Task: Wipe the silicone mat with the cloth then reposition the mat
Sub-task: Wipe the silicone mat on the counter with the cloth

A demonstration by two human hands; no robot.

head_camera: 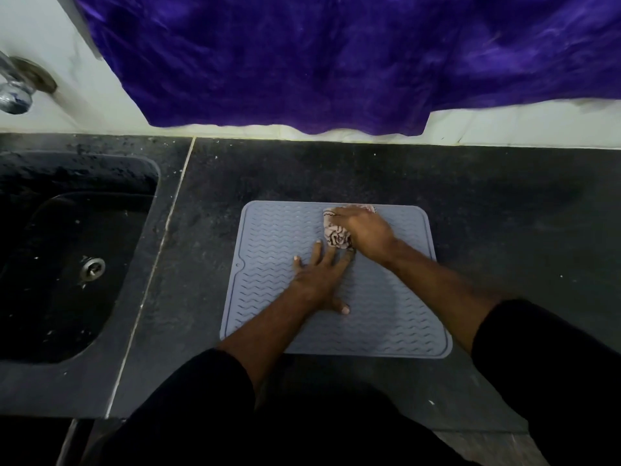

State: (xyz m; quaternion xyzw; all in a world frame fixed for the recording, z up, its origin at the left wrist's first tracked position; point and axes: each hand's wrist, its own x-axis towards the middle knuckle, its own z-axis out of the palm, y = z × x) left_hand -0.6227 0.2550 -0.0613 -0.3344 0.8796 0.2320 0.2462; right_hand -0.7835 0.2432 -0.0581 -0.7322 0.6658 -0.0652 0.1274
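A grey silicone mat (272,230) with a wavy ribbed pattern lies flat on the dark countertop. My left hand (321,280) rests palm down on the middle of the mat, fingers spread. My right hand (368,232) presses a bunched pale cloth (336,235) with dark markings onto the mat near its far edge. Most of the cloth is hidden under that hand.
A dark sink (67,250) with a metal drain (92,268) is set into the counter (504,213) at the left. A chrome tap (15,95) juts from the white wall. A purple fabric (336,62) hangs over the wall behind the counter.
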